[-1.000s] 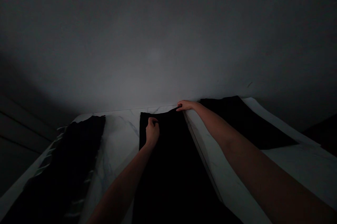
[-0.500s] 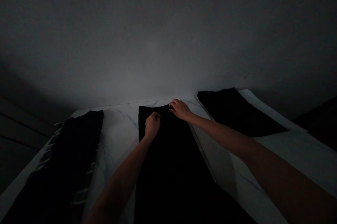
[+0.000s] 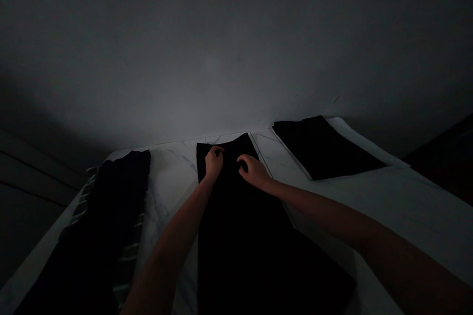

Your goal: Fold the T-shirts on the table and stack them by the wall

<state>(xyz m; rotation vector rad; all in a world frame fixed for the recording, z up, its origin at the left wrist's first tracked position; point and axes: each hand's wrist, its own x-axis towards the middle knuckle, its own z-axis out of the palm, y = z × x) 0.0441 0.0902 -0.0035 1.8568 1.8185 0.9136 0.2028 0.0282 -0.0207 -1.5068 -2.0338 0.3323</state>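
A long black garment lies flat down the middle of a white marbled surface, its far end near the wall. My left hand rests on that far end with its fingers curled into the cloth. My right hand sits just beside it on the same garment, fingers bent and pinching the fabric. Both forearms reach forward over the garment. The scene is very dim, so fabric detail is lost.
Another dark garment with pale stripes along its edges lies on the left side of the surface. A folded black piece lies at the far right. A plain grey wall rises right behind the surface's far edge.
My right hand has come off the garment's far right corner and moved left, close to my left hand. The left hand shifted slightly toward the far end.
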